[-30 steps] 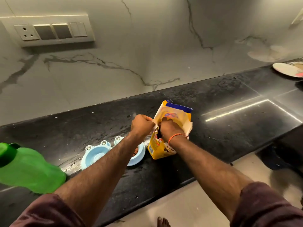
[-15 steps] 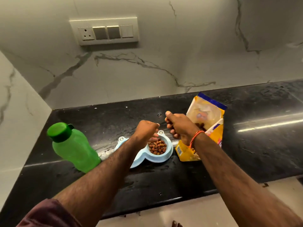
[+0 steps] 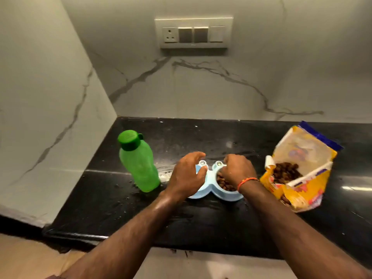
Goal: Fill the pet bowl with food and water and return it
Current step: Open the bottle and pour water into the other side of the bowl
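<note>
— Pet bowl (image 3: pixel 209 188): where did it sit, and what had changed in half a second?

— The pale blue double bowl lay on the black countertop (image 3: pixel 201 224), between the green bottle (image 3: pixel 138 164) and the opened yellow food bag (image 3: pixel 300 178). The right hand (image 3: pixel 237 170), earlier raised by the bag, had dropped over the right-hand cup, where brown kibble (image 3: pixel 223 183) showed. Its fingers were curled together; what they held, if anything, could not be told.

— And the left hand (image 3: pixel 187 176)?

— Fingers clamped on the left cup's rim, covering most of it.

— Which way did the bowl run?

— Its long axis ran left to right, parallel to the counter's front edge, the two small knobs pointing toward the marble wall (image 3: pixel 201 93).

— Room to move?

— Bottle just beside on the left, bag near on the right; bare counter behind and in front. The side wall closed the counter's left end.
</note>
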